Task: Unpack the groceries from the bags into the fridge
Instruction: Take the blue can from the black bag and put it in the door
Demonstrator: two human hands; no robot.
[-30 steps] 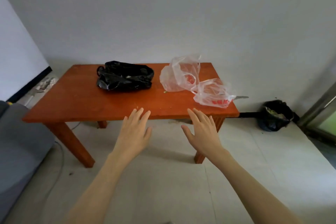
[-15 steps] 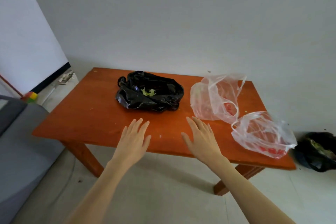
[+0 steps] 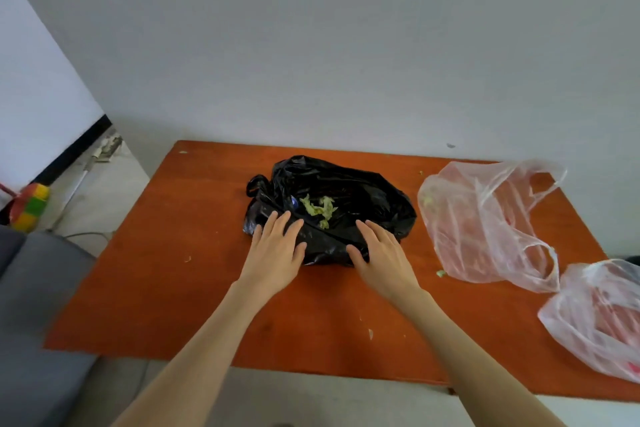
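Observation:
A black plastic bag lies in the middle of the orange-brown wooden table, its mouth gaping, with green leafy vegetable showing inside. My left hand rests flat on the bag's near left edge, fingers spread. Flat on the near right edge lies my right hand, fingers apart. Neither hand grips anything. To the right lie two clear plastic bags, one further back and one at the table's near right corner, both with reddish contents. No fridge is in view.
A grey sofa stands at the left of the table. A red, yellow and green object and a white pole lie on the floor by the left wall. Small green scraps dot the tabletop. A grey wall rises behind.
I have come closer to the table. Both hands moved forward from the near edge onto the black bag. The view now looks down on the bags.

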